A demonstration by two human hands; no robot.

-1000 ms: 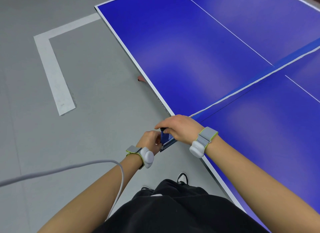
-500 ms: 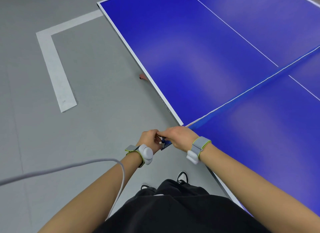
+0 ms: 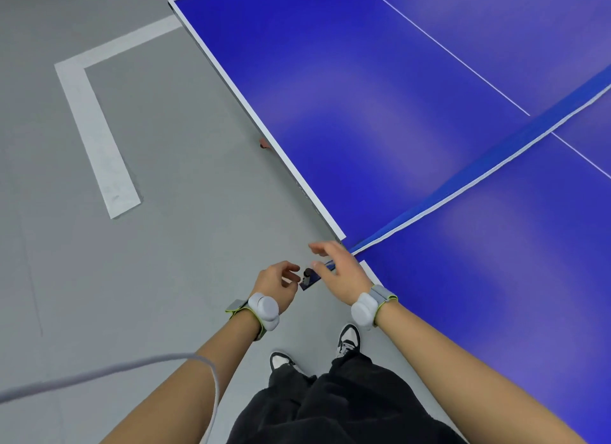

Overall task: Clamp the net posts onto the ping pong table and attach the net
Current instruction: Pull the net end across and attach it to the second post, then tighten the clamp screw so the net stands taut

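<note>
The blue ping pong table [image 3: 380, 89] fills the upper right. A blue net [image 3: 489, 165] with a white top band runs across it from the near side edge toward the far right. The dark net post [image 3: 308, 278] sticks out from the table's near edge, between my hands. My left hand [image 3: 276, 283] hovers just left of the post with fingers curled and apart, not gripping it. My right hand [image 3: 340, 270] is spread open just right of the post, over the net's end, holding nothing.
Grey floor lies to the left, marked with an L-shaped white tape line [image 3: 96, 119]. A small red object [image 3: 264, 143] shows under the table edge. A grey cable [image 3: 139, 367] crosses my left forearm. My shoes [image 3: 347, 341] stand close to the table.
Both hands were closed together on the post and net end; now they have let go and spread apart, leaving the post exposed between them. The view has pulled back.
</note>
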